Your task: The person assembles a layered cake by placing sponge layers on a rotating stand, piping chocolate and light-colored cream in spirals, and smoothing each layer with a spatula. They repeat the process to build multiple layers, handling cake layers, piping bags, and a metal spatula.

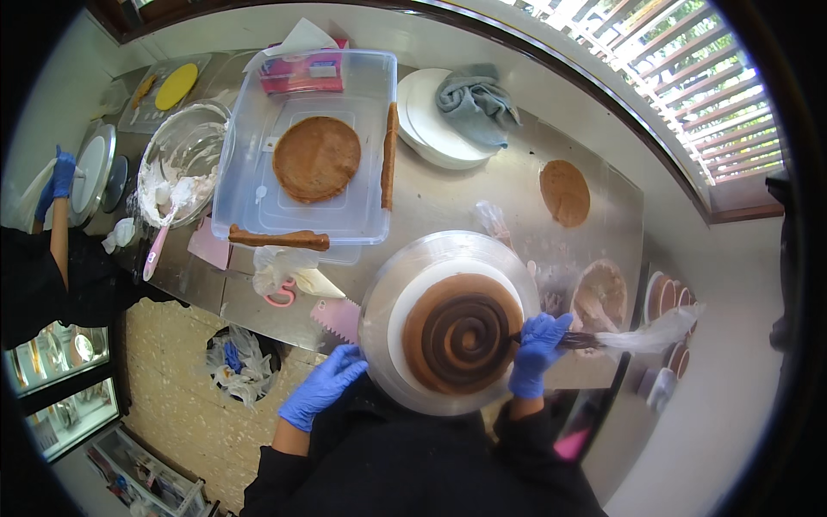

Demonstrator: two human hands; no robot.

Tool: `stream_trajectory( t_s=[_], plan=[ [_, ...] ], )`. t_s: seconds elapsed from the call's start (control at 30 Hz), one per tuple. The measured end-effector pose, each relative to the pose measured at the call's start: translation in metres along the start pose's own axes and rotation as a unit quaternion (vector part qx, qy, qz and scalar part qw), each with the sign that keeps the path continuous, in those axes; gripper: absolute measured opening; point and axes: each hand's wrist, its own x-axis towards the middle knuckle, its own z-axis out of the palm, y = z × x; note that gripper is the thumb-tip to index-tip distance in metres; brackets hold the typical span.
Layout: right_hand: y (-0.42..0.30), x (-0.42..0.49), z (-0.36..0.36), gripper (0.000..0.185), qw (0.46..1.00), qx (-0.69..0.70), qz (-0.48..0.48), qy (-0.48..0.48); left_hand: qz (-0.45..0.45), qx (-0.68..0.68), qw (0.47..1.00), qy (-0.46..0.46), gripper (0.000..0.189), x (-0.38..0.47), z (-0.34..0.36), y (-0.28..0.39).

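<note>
A brown round cake layer point(413, 336) lies on a white board point(398, 304) atop a metal cake turntable point(446, 249). A dark brown cream spiral point(470, 335) covers much of it. My right hand point(541, 349), in a blue glove, is shut on a clear piping bag point(636, 339) with dark filling. The bag's tip is at the spiral's right outer edge, and its twisted tail stretches to the right. My left hand point(323, 388), also gloved, has its fingertips at the turntable's left rim, thumb apart from the fingers.
Left of the turntable lie a pink toothed scraper point(336, 318), a pale piping bag point(318, 283) and pink-handled scissors point(281, 295). Behind stands a plastic box point(249, 187) with cake layers point(316, 158). A cream-smeared bowl point(599, 294) is at right. Another gloved person point(63, 171) works far left.
</note>
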Motion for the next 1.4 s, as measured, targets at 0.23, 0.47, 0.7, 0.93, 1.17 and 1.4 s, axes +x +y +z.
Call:
stream_trajectory(
  t_s=[0.23, 0.47, 0.7, 0.93, 1.17, 1.4],
  plan=[
    [0.003, 0.0, 0.001, 0.034, 0.998, 0.058, 0.016, -0.01, -0.022, -0.024, 0.993, -0.118, 0.041, 0.0, 0.009, -0.005],
    [-0.049, 0.002, 0.009, 0.048, 0.985, -0.026, -0.001, -0.168, -0.057, 0.347, 0.927, 0.128, 0.044, -0.017, 0.006, 0.091],
    [-0.117, -0.009, 0.044, 0.016, 0.869, -0.165, 0.058, -0.462, 0.305, 0.08, 0.927, -0.203, 0.032, -0.011, 0.118, 0.236],
    [-0.158, -0.018, -0.001, 0.018, 0.862, 0.125, 0.264, -0.413, 0.668, 0.393, 0.621, -0.114, 0.019, -0.035, 0.181, 0.229],
    [-0.15, -0.032, -0.032, 0.022, 0.829, 0.281, 0.391, -0.286, 0.603, 0.484, 0.597, -0.216, 0.027, -0.029, 0.195, 0.152],
    [-0.136, -0.037, -0.014, 0.025, 0.913, 0.035, 0.261, -0.311, 0.152, 0.02, 0.968, -0.2, 0.031, -0.047, 0.171, 0.115]
  ],
)
